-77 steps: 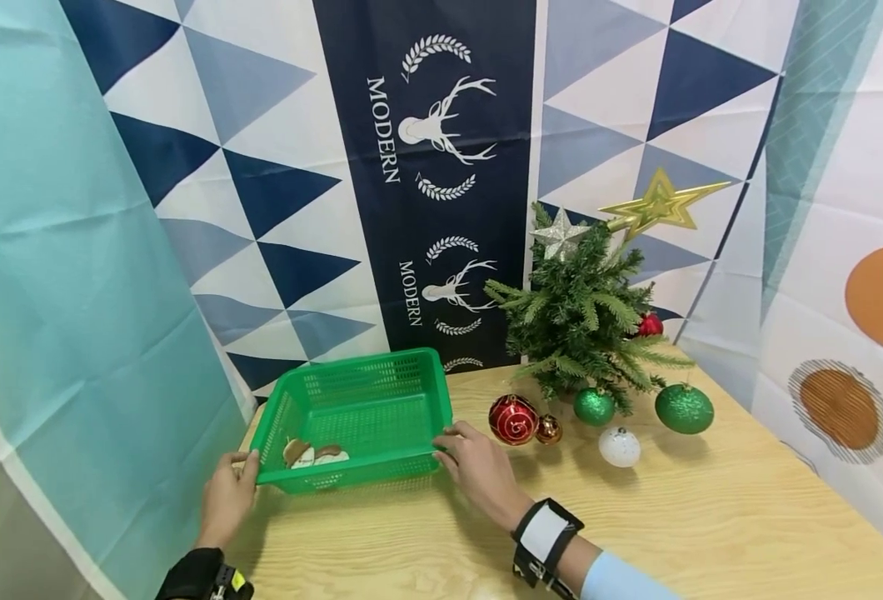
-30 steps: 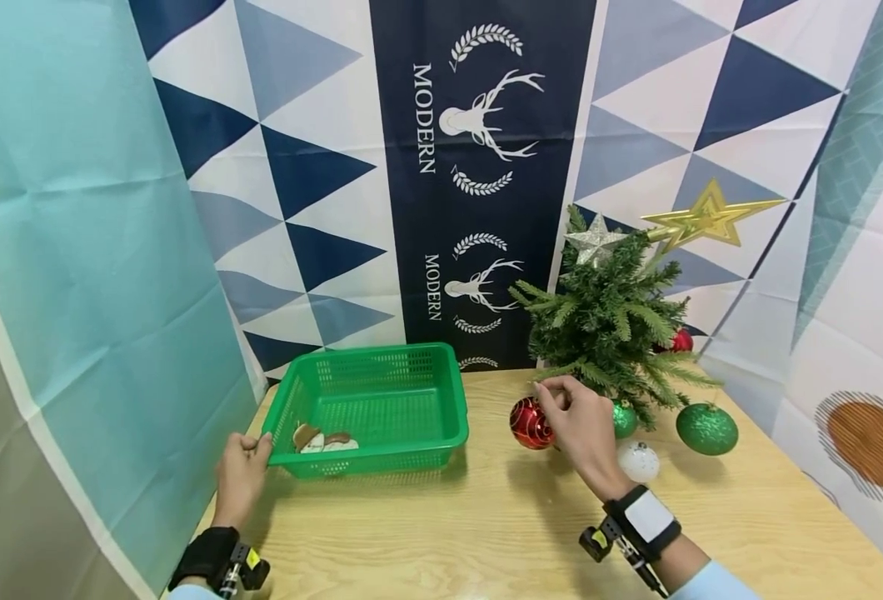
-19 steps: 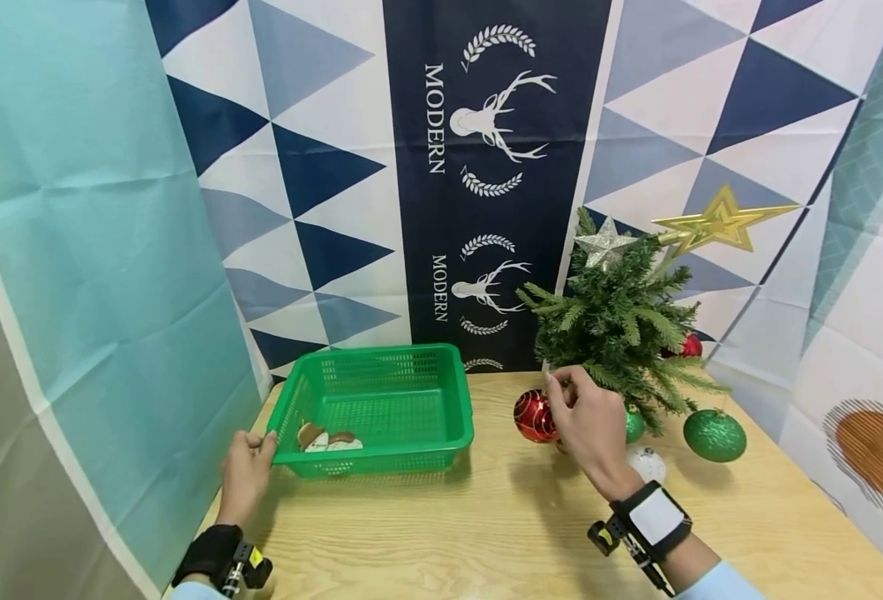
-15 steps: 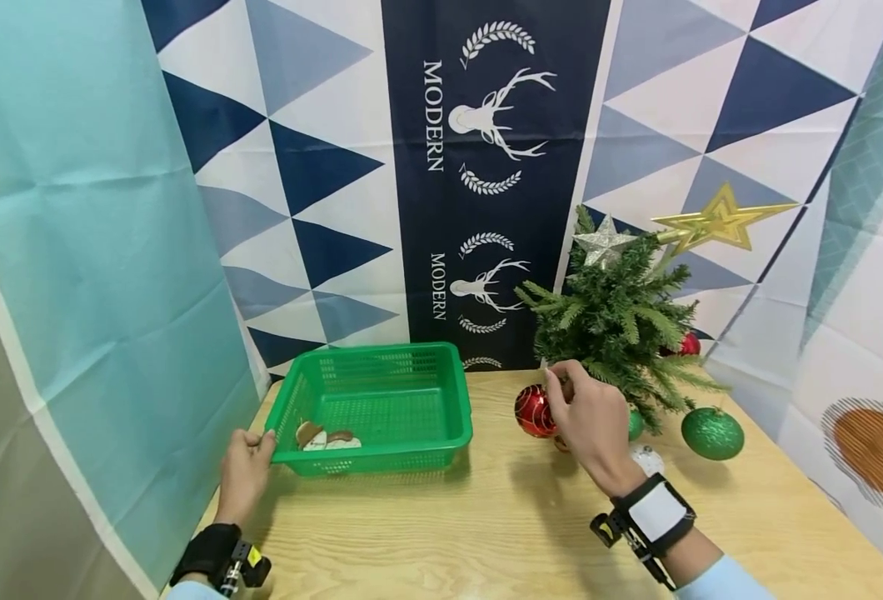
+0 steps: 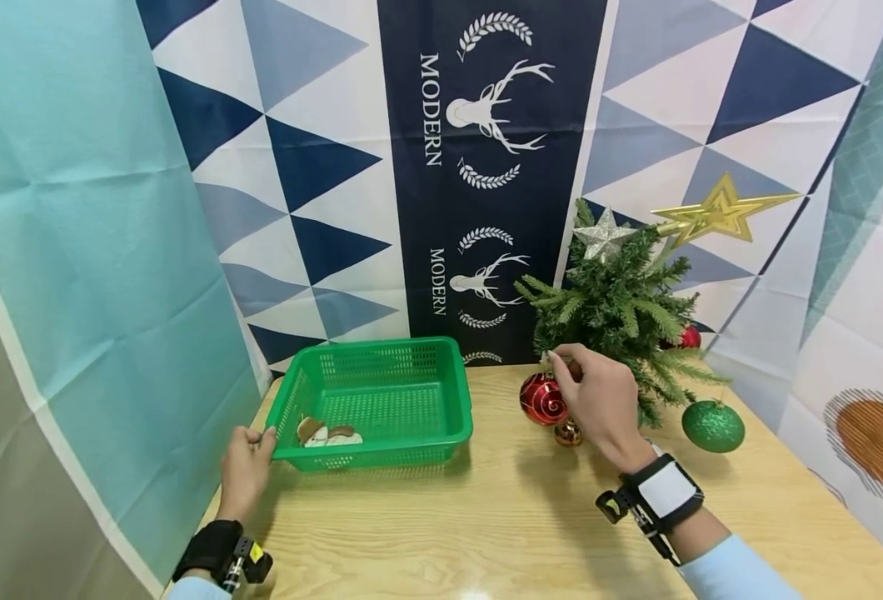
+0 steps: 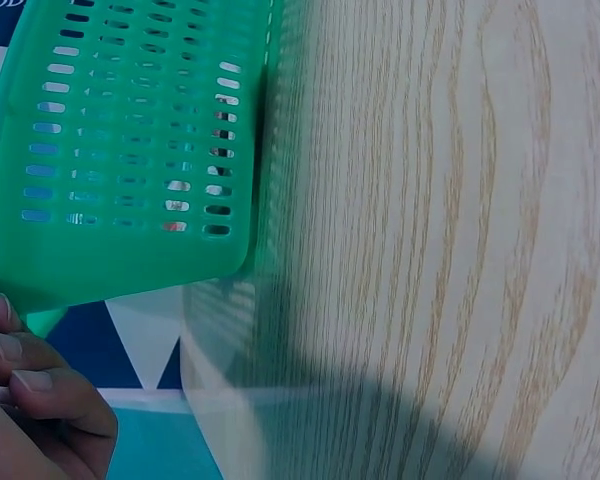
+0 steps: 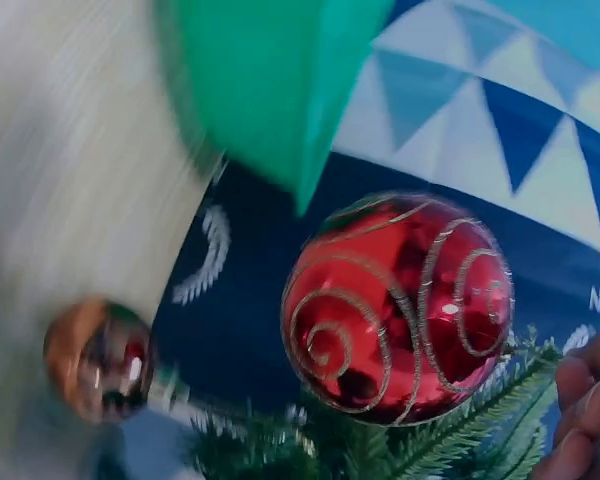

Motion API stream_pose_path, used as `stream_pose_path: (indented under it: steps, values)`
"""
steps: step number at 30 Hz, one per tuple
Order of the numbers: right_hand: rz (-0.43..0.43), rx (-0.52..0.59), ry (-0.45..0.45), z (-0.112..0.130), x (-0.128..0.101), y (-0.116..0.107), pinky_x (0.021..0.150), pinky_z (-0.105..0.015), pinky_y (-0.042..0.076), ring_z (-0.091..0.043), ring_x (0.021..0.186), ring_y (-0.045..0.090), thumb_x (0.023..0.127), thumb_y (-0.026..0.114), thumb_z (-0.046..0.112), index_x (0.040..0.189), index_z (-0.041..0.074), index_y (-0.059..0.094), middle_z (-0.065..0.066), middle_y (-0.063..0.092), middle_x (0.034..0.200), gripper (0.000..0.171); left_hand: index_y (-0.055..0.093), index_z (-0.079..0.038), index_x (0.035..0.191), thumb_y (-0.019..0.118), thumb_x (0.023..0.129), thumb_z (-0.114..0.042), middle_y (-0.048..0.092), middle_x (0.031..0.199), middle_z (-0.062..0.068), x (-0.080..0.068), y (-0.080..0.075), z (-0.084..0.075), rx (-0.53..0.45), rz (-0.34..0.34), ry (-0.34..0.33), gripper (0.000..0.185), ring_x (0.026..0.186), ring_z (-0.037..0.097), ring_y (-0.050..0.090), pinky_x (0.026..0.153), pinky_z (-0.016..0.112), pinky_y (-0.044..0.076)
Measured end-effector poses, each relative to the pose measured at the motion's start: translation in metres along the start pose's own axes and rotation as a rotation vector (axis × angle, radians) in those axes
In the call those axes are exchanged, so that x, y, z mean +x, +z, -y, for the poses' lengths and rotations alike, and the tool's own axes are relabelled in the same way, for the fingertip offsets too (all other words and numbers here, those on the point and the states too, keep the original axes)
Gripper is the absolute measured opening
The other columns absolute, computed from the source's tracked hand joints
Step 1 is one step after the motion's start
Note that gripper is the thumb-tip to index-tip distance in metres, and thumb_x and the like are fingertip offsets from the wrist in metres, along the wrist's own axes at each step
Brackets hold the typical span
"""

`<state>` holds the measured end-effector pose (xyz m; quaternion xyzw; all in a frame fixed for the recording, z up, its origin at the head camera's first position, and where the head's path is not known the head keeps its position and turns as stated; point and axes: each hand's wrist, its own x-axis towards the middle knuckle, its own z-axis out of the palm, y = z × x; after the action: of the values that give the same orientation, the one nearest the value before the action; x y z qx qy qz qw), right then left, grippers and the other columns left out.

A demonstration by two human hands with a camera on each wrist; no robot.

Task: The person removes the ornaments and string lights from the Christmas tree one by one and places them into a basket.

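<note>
A: Head view first; the right hand (image 5: 595, 400) sits at the low branches of the small Christmas tree (image 5: 621, 308), fingers curled and pinched just above the red bauble with gold swirls (image 5: 544, 399); half a second ago that bauble sat lower beside the hand, so I judge it has been lifted by its string, though the string itself is too fine to see.

B: And the left hand (image 5: 242, 467)?

A: Unmoved; its fingers curl round the near left corner of the green basket (image 5: 370, 400), which holds two small flat ornaments (image 5: 325, 434) and stands well apart from the tree; a small copper bauble (image 5: 568, 433) lies on the wooden table (image 5: 486, 533) just below the red one; a green glitter bauble (image 5: 713, 426) hangs to the right.

B: Left wrist view?

A: The basket's slotted wall (image 6: 130, 150) beside wood grain; fingertips (image 6: 25, 375) bent at its corner.

B: Right wrist view?

A: Blurred by motion; the red bauble (image 7: 398, 310) fills the middle, clear of the table against the backdrop, needles beneath it; curled fingers (image 7: 585, 420) at the right edge; the copper bauble (image 7: 98, 358) lower left. It looks freed from its branch, ready to travel.
</note>
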<state>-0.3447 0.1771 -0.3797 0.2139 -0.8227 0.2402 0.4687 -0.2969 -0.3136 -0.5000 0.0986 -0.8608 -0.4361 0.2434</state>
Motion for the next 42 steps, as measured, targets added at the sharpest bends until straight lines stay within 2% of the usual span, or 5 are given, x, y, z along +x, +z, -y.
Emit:
stream_pose_path:
  steps: [6, 15, 26, 35, 42]
  values:
    - [0.06, 0.117, 0.073, 0.001, 0.002, 0.003, 0.048, -0.025, 0.035, -0.004, 0.046, 0.042, 0.098, 0.073, 0.015, 0.1, 0.009, 0.078, 0.008, 0.058, 0.062, 0.008, 0.043, 0.001, 0.108, 0.043, 0.113, -0.033, 0.042, 0.079, 0.012, -0.002, -0.001, 0.001, -0.002, 0.025, -0.026, 0.034, 0.061, 0.021, 0.031, 0.059, 0.04, 0.029]
    - [0.093, 0.163, 0.091, 0.007, 0.002, 0.007, 0.049, -0.026, 0.036, -0.003, 0.045, 0.042, 0.096, 0.075, 0.012, 0.1, 0.007, 0.079, 0.008, 0.058, 0.063, 0.007, 0.041, 0.002, 0.136, 0.037, 0.111, -0.051, 0.04, 0.08, 0.01, 0.002, -0.001, 0.007, -0.029, 0.054, -0.056, 0.059, 0.062, 0.02, 0.029, 0.053, 0.046, 0.033]
    - [0.171, 0.17, 0.115, 0.01, -0.001, 0.008, 0.046, -0.023, 0.032, -0.001, 0.043, 0.038, 0.097, 0.073, 0.01, 0.097, 0.005, 0.077, 0.008, 0.057, 0.062, 0.006, 0.043, -0.013, 0.135, 0.029, 0.103, -0.067, 0.039, 0.079, 0.009, 0.037, 0.032, 0.087, 0.054, 0.006, -0.017, 0.065, 0.06, 0.021, 0.029, 0.054, 0.039, 0.03]
    - [0.067, 0.145, 0.111, 0.009, -0.006, -0.002, 0.054, -0.026, 0.04, -0.008, 0.059, 0.049, 0.097, 0.073, 0.01, 0.097, 0.006, 0.07, 0.0, 0.064, 0.082, 0.005, 0.041, -0.016, 0.137, 0.024, 0.092, -0.08, 0.038, 0.083, 0.01, 0.04, 0.032, 0.085, 0.041, 0.001, -0.037, 0.079, 0.063, 0.021, 0.027, 0.055, 0.039, 0.03]
    - [0.03, 0.16, 0.107, 0.006, -0.011, 0.0, 0.052, -0.023, 0.039, -0.007, 0.057, 0.048, 0.096, 0.073, 0.006, 0.096, 0.007, 0.068, 0.003, 0.058, 0.072, 0.005, 0.042, -0.017, 0.137, 0.029, 0.1, -0.07, 0.037, 0.081, 0.009, 0.037, 0.034, 0.092, 0.06, -0.018, -0.059, 0.066, 0.062, 0.021, 0.027, 0.054, 0.038, 0.029]
